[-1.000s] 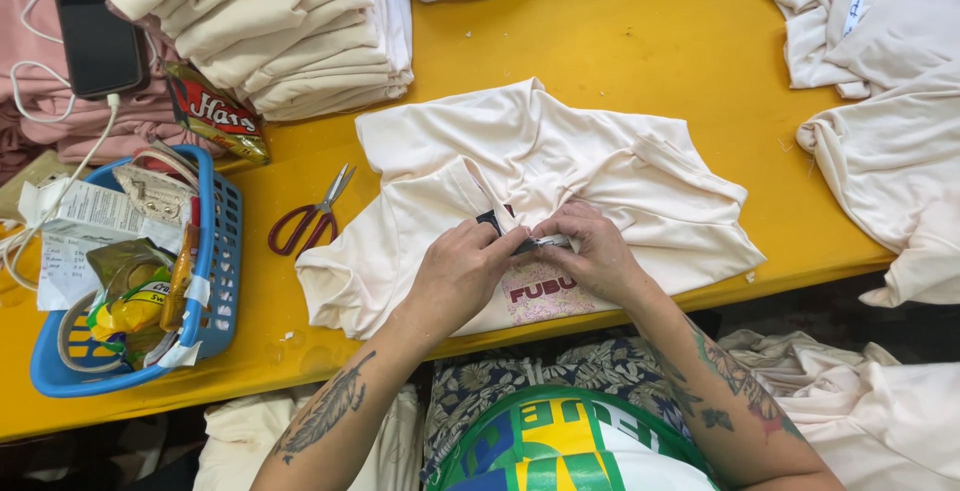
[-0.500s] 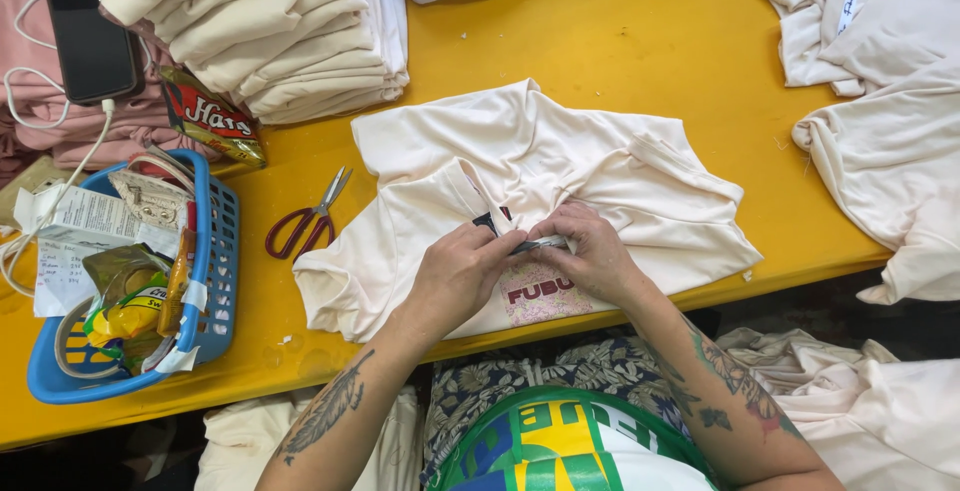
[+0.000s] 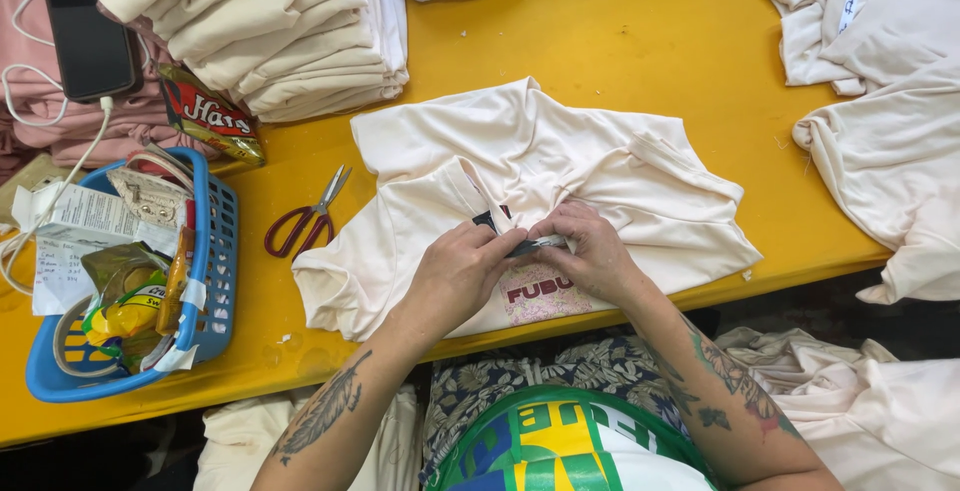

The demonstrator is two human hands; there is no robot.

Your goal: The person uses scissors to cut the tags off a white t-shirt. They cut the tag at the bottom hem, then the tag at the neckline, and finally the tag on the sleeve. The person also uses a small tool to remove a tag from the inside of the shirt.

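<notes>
- Where the head camera looks straight down, a bright yellow desk fills most of the view, with the person's two tattooed forearms reaching up from the bottom edge.
- A cream cotton T-shirt lies crumpled on the desk near its front edge, its neck area bunched towards the middle and a small pink printed patch showing just below the hands.
- The left hand rests on the shirt, fingers curled and pinching a small dark label at the neckline.
- The right hand sits just beside it, fingertips touching the left hand's, closed narrowly on a thin pale strip at the same spot.
- Red-handled metal scissors lie on the desk just left of the shirt, untouched.
- Further left stands a blue plastic basket holding papers and snack wrappers.
- A tall stack of folded cream garments sits at the upper left, with a black phone on pink fabric beside it.
- More loose cream shirts lie at the right edge of the desk.
</notes>
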